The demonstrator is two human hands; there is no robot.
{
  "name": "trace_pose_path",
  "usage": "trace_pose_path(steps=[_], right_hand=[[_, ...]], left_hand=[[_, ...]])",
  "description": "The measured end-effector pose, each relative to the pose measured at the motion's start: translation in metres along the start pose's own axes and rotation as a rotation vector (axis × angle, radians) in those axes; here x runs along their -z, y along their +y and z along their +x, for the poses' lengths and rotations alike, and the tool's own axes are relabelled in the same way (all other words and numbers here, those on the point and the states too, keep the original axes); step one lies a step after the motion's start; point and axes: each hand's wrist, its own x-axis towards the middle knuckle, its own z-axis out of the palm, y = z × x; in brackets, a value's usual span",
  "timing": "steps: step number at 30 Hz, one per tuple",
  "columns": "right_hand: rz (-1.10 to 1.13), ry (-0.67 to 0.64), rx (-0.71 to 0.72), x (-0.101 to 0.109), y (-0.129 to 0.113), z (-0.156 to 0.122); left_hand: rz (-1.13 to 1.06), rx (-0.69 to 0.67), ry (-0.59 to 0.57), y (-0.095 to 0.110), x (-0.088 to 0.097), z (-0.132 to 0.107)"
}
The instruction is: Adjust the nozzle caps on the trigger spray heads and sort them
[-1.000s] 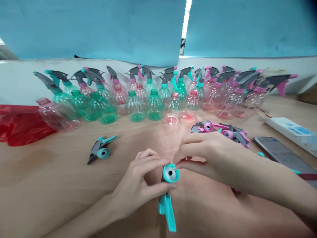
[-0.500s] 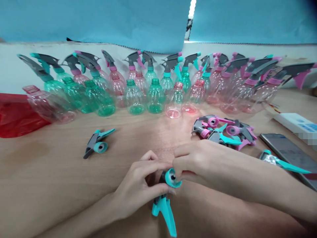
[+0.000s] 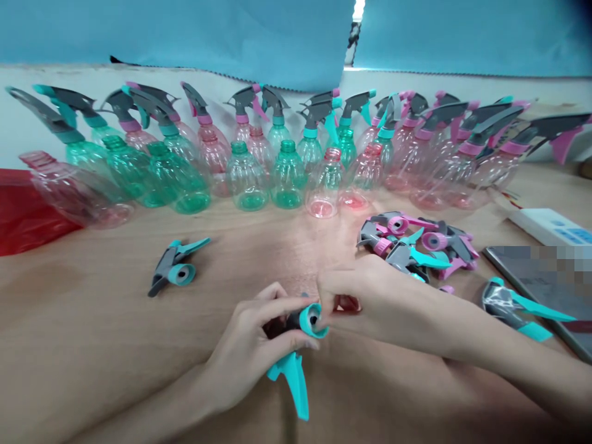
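Observation:
My left hand is closed around a grey and turquoise trigger spray head, its fingers and thumb on either side of the neck. The turquoise collar faces up and to the right, and the trigger points down toward me. At the collar's rim, my right hand is closed, its thumb and fingertip pinched at the opening; whatever they grip, if anything, I cannot make out. Left of my hands lies another turquoise spray head. Beyond my right hand is a pile of pink and turquoise spray heads.
Across the back stand capped spray bottles and open green bottles and pink bottles. A red bag lies at left. On the right are a phone, a white box and a turquoise spray head by my forearm.
Both hands have shifted slightly up and left with the spray head, which has tilted a little. My right wrist has turned, with its fingertips now at the collar's opening.

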Motion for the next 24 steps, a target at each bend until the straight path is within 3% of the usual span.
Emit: trace_pose_path(steps=[6,11,18,24], right_hand=[[0.209,0.096,-0.159,-0.014,-0.001,0.001],[0.452,0.155,-0.378,-0.025,-0.008,0.003],[0.314,0.251,-0.324,-0.025,-0.022,0.0],[0.307,0.211,-0.316,-0.025,-0.025,-0.005]], left_hand=[[0.05,-0.012,0.053,-0.001,0.0,0.0],[0.104,-0.099,0.171,-0.005,0.0,-0.003],[0.28,-0.334,0.223,-0.004,0.001,-0.003],[0.307,-0.402,0.206,-0.006,0.002,-0.004]])
